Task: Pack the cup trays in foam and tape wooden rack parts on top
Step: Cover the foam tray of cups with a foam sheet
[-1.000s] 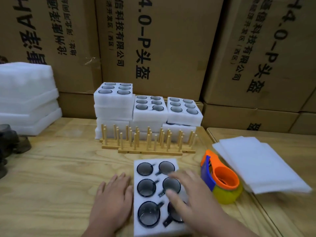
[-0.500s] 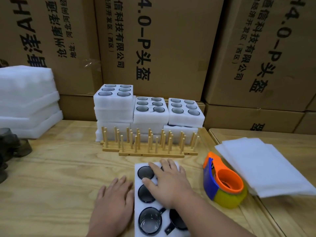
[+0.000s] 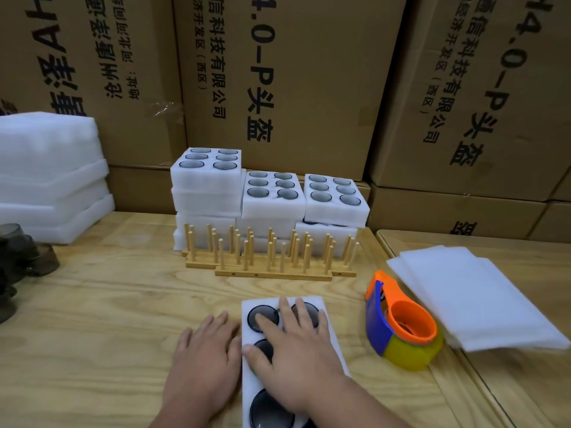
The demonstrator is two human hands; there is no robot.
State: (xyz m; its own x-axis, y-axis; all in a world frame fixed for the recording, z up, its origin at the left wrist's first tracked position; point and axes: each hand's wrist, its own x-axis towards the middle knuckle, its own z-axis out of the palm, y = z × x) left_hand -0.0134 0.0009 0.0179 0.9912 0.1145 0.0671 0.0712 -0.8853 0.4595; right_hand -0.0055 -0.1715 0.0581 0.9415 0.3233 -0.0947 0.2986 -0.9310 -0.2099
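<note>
A white foam cup tray [image 3: 327,316] with dark glass cups [image 3: 262,318] in its holes lies on the wooden table near the front edge. My right hand [image 3: 296,350] lies flat on top of the tray, fingers spread over the far cups. My left hand [image 3: 204,362] rests flat on the table against the tray's left side. Behind the tray stand wooden rack parts [image 3: 272,254] with upright pegs. Stacked foam trays of cups [image 3: 268,193] sit behind the racks.
An orange, blue and yellow tape dispenser [image 3: 401,325] sits right of the tray. Thin foam sheets [image 3: 469,295] lie at the right. A foam block stack [image 3: 49,177] and dark cups [image 3: 24,257] are at the left. Cardboard boxes [image 3: 309,88] wall the back.
My right hand slid forward from the near cups to the far end of the tray and now lies flat. My left hand stayed beside the tray.
</note>
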